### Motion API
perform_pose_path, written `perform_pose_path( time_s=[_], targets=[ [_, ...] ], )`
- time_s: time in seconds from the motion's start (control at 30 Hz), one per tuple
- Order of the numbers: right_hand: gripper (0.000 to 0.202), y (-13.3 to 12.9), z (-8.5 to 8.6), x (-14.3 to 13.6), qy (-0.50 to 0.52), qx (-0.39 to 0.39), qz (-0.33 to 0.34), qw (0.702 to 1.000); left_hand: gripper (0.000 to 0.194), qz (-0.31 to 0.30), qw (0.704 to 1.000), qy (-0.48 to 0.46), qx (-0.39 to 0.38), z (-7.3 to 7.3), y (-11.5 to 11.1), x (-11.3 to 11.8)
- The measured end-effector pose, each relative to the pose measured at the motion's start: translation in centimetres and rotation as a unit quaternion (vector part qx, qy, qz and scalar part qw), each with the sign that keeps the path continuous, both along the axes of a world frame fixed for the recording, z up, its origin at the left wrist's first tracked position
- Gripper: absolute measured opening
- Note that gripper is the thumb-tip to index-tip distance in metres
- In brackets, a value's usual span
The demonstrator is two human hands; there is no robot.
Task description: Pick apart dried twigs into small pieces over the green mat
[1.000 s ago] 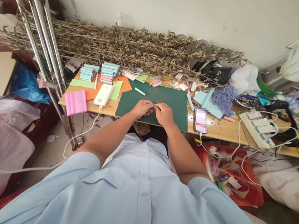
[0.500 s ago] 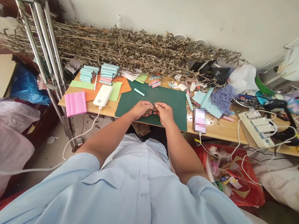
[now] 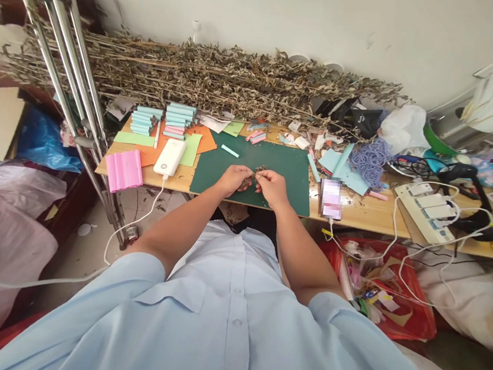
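Slightly shifted, left hand (image 3: 232,181) and right hand (image 3: 273,188) pinch crinkled brown leaves (image 3: 245,183) over a flat green mat (image 3: 291,169), wooden table (image 3: 368,214) beneath, pale wall (image 3: 266,9) beyond.

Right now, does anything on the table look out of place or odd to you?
Yes, slightly: one blue roll lies by itself on the green mat, apart from the stacked rolls, and the purple string is heaped in a tangle.
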State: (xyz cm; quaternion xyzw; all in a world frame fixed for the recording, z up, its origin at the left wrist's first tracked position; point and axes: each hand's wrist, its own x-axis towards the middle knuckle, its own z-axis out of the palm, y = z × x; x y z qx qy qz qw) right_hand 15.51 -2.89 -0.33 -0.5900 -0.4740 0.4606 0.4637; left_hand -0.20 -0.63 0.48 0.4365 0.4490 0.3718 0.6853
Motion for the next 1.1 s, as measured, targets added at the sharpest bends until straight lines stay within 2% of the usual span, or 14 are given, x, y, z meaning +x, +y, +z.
perform_pose_path(
  time_s=[0.13,0.23,0.3,0.4,0.5,0.6,0.67,0.83,0.97,1.1],
  targets=[
    [0.018,-0.1,-0.3,0.0,-0.112,0.065,0.003,0.992,0.028,-0.003,1.000,-0.007,0.005,0.1,-0.1,-0.1],
    [0.017,-0.2,-0.2,0.0,-0.144,0.086,-0.001,0.986,0.025,-0.016,1.000,0.002,0.008,0.2,-0.2,-0.3],
    [0.017,-0.2,-0.2,-0.1,-0.117,0.069,0.002,0.991,0.019,-0.017,1.000,0.020,0.010,0.2,-0.3,-0.3],
    [0.019,0.1,-0.2,-0.2,-0.021,0.013,-0.002,1.000,0.017,-0.008,0.999,0.039,0.012,0.3,-0.3,-0.2],
    [0.021,0.4,-0.2,-0.1,0.082,-0.023,-0.047,0.995,0.017,-0.008,0.999,0.031,0.011,0.2,-0.3,-0.1],
    [0.024,0.7,-0.3,-0.1,0.101,-0.009,-0.093,0.990,0.017,-0.011,1.000,0.018,0.012,0.3,-0.3,-0.1],
    [0.026,0.6,-0.5,-0.2,0.070,0.010,-0.082,0.994,0.016,-0.010,1.000,0.017,0.012,0.3,-0.3,-0.1],
    [0.031,-0.1,-0.7,-0.6,-0.048,0.093,0.005,0.994,0.018,0.008,1.000,0.023,0.002,0.5,-0.2,0.0],
    [0.020,-0.5,-0.6,-0.3,-0.195,0.203,0.025,0.959,0.017,-0.001,1.000,0.020,-0.004,0.4,0.0,-0.1],
    [0.022,-0.4,-0.4,0.3,-0.254,0.239,0.046,0.936,0.019,-0.028,1.000,0.004,0.008,0.2,0.0,-0.2]
  ],
)
